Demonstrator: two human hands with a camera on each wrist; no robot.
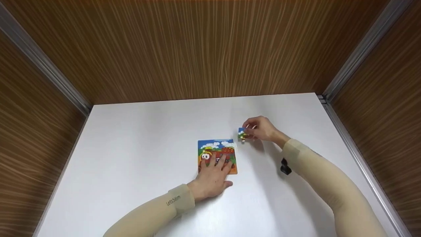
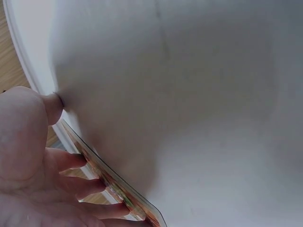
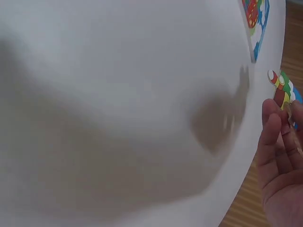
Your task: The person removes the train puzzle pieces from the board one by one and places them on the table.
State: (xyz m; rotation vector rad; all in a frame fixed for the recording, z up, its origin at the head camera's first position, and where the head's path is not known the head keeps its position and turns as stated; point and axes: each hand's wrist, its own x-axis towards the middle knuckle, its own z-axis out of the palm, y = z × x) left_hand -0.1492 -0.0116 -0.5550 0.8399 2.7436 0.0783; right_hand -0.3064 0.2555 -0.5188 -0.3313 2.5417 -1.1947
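Observation:
A colourful picture puzzle (image 1: 210,145), with a red cartoon engine with big eyes under a blue sky, lies on the white table. My left hand (image 1: 212,181) rests on its lower part with fingers spread, thumb out to the side on the table. In the left wrist view the fingertips touch the face of the puzzle (image 2: 116,187), seen nearly edge-on. Up and to the right of it, my right hand (image 1: 261,129) pinches a small puzzle piece (image 1: 241,134) between thumb and fingers. The right wrist view shows green, red and yellow on this piece (image 3: 280,84).
A small black object (image 1: 285,167) shows beside the right forearm. Wood-grain panels (image 1: 210,49) stand behind the white table (image 1: 148,131) and along both sides, with metal rails (image 1: 361,46) at the corners.

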